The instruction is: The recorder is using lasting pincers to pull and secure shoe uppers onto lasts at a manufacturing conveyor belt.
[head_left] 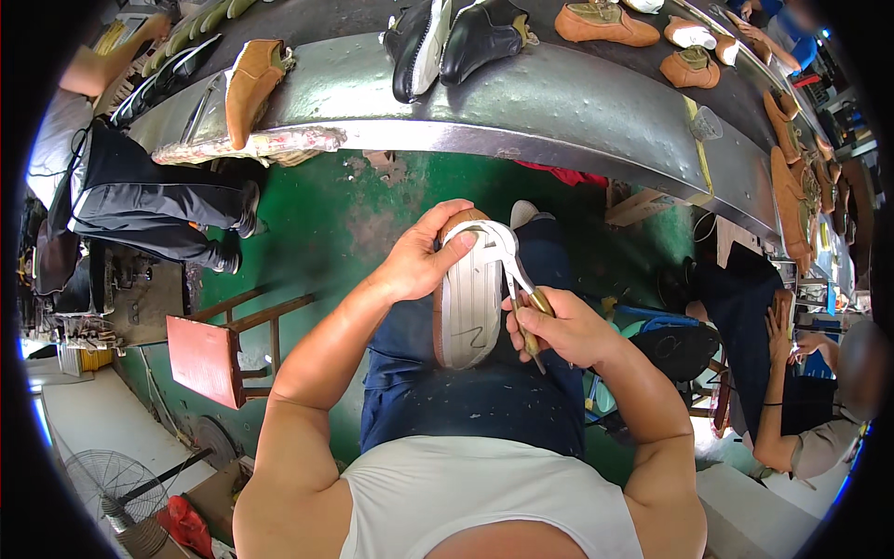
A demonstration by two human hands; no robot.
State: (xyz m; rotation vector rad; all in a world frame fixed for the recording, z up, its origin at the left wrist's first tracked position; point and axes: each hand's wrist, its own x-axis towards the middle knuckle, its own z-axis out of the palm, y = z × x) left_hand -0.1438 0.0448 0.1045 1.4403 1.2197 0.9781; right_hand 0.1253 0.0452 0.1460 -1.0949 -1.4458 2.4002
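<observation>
The left grip (419,261) is closed on the toe end of a shoe (473,312), thumb pressed on the pale sole, which faces up over the dark blue trousers (470,410) of the seated person. The right grip (563,326) is wrapped around the handles of metal pliers (510,250), whose curved head lies against the sole near the toe, though I cannot tell whether it bites the edge. Beyond the knees, a metal-fronted counter (596,102) carries black shoes (475,47) and, farther left, a tan shoe (253,88).
</observation>
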